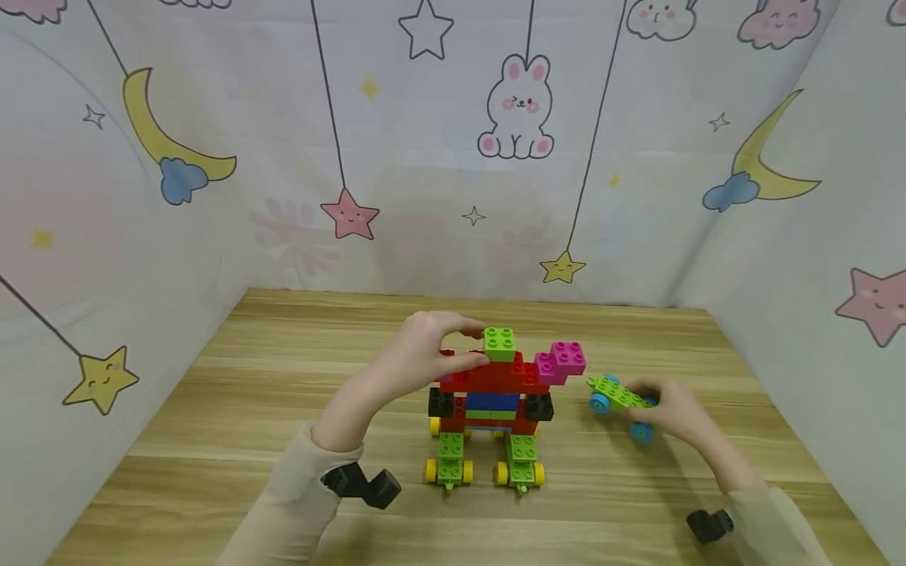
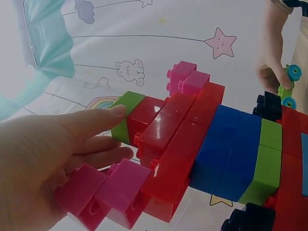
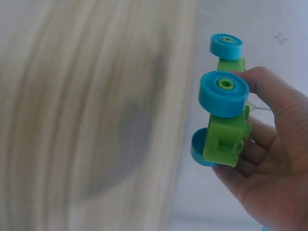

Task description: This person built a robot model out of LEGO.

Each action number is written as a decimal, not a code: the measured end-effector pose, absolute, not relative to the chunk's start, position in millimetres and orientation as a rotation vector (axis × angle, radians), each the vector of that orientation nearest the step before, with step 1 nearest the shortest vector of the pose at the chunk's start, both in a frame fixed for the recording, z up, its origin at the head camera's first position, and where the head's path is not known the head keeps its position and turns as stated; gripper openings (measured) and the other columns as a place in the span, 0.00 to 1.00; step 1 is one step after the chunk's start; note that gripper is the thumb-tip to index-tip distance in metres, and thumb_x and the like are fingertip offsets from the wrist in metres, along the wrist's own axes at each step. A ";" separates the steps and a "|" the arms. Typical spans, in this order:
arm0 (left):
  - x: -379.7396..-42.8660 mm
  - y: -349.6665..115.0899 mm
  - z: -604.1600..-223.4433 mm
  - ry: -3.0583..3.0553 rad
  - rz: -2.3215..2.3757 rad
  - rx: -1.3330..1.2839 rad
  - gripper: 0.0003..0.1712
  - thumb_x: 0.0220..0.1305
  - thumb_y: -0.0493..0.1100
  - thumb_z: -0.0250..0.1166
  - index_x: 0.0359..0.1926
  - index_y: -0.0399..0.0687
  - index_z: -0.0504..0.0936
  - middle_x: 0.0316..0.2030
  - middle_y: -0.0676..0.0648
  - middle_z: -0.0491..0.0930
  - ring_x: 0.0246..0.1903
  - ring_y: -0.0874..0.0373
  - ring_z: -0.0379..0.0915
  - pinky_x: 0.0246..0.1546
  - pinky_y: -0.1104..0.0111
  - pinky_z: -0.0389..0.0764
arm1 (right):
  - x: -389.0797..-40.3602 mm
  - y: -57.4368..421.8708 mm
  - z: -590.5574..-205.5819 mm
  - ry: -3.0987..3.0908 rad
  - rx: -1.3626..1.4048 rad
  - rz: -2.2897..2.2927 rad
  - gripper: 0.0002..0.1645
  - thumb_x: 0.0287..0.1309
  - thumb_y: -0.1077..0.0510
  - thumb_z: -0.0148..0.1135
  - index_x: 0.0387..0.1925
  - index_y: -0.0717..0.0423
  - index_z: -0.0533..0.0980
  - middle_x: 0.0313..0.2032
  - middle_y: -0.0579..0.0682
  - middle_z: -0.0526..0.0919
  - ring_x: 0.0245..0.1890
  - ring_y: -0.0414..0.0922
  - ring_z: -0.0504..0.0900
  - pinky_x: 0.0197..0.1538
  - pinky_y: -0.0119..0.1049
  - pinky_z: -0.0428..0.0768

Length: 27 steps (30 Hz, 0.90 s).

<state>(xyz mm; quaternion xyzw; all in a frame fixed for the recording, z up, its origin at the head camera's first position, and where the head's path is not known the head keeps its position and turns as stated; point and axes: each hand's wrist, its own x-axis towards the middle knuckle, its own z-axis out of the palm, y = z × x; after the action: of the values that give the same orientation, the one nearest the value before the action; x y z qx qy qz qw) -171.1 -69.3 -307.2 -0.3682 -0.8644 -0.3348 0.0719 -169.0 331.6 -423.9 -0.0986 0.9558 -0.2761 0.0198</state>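
Observation:
A robot-like figure of toy building bricks (image 1: 493,377) stands upright on the table, with red, blue, black and pink bricks above two green legs on yellow wheels. My left hand (image 1: 425,346) pinches the light green brick (image 1: 499,344) at its top, thumb in front and fingers behind. In the left wrist view, the thumb lies against that green brick (image 2: 128,118), and pink bricks (image 2: 122,192) jut out below the fingers. Right of the figure, my right hand (image 1: 668,409) grips a green wheeled base (image 1: 610,391) with blue wheels (image 3: 224,98), tilted and apart from the figure.
The wooden table (image 1: 297,354) spreads around the figure. A white cloth (image 1: 439,173) printed with stars, moons and a rabbit hangs behind and at both sides. Black wrist cameras (image 1: 361,483) sit on both sleeves.

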 end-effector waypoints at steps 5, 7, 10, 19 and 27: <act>-170.4 -69.1 -306.2 -2.603 -0.991 -1.098 0.22 0.60 0.46 0.70 0.54 0.41 0.83 0.47 0.45 0.86 0.50 0.52 0.81 0.48 0.64 0.83 | -174.5 328.9 -404.4 2.985 -0.271 -0.903 0.28 0.55 0.54 0.69 0.52 0.71 0.78 0.45 0.65 0.84 0.41 0.50 0.82 0.41 0.36 0.79; -170.6 -69.0 -306.0 -2.605 -0.984 -1.100 0.22 0.60 0.46 0.70 0.54 0.41 0.83 0.48 0.45 0.85 0.50 0.52 0.81 0.49 0.63 0.83 | -176.7 327.7 -394.5 3.006 -0.279 -0.926 0.28 0.56 0.55 0.68 0.52 0.71 0.77 0.45 0.66 0.84 0.41 0.51 0.82 0.39 0.34 0.79; -171.3 -69.6 -306.1 -2.598 -0.983 -1.100 0.23 0.60 0.46 0.70 0.54 0.41 0.82 0.48 0.44 0.85 0.51 0.52 0.80 0.50 0.62 0.82 | -180.2 323.7 -377.4 3.068 -0.302 -0.921 0.27 0.56 0.55 0.68 0.52 0.70 0.78 0.45 0.67 0.84 0.42 0.56 0.83 0.39 0.36 0.80; -172.9 -74.3 -303.7 -2.550 -1.032 -1.052 0.24 0.60 0.46 0.70 0.55 0.40 0.81 0.51 0.44 0.84 0.53 0.50 0.78 0.49 0.60 0.82 | -190.5 299.3 -320.2 3.153 -0.393 -0.937 0.27 0.57 0.54 0.68 0.54 0.67 0.78 0.48 0.67 0.83 0.49 0.63 0.82 0.48 0.49 0.80; -175.0 -76.5 -299.3 -2.493 -1.101 -0.950 0.27 0.60 0.43 0.70 0.59 0.39 0.78 0.56 0.42 0.81 0.57 0.47 0.76 0.57 0.55 0.78 | -197.1 267.5 -280.1 3.113 -0.486 -0.998 0.27 0.57 0.52 0.68 0.55 0.64 0.78 0.49 0.64 0.83 0.55 0.63 0.79 0.54 0.57 0.78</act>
<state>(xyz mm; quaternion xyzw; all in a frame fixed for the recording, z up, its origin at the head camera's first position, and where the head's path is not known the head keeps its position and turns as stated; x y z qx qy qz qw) -175.0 -76.5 -299.3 -0.3265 -0.8567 -0.3784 0.1273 -197.1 267.5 -280.1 -0.1466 0.9387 -0.3010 -0.0819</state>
